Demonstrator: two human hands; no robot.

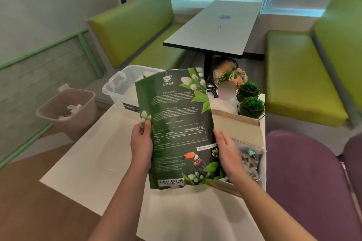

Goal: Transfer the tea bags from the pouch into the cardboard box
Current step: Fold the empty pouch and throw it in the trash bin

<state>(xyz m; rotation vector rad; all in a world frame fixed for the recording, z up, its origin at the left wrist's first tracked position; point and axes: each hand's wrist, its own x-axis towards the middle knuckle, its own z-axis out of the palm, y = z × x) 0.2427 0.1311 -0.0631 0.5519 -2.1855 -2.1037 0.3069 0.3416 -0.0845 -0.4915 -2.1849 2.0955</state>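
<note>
Both hands are on the green Sipster tea pouch (177, 129): left hand (142, 144) pinches its left edge, thumb in front, while right hand (228, 153) lies flat-fingered against the right edge. Pouch is held up over the white surface (94, 154), overlapping the cardboard box (240, 129) just to its right. Tea bags (251, 159) already sit in there. With only one side gripped, I reckon it could slip or tilt. Can't tell whether it's empty; the box's near-left corner is hidden behind it.
</note>
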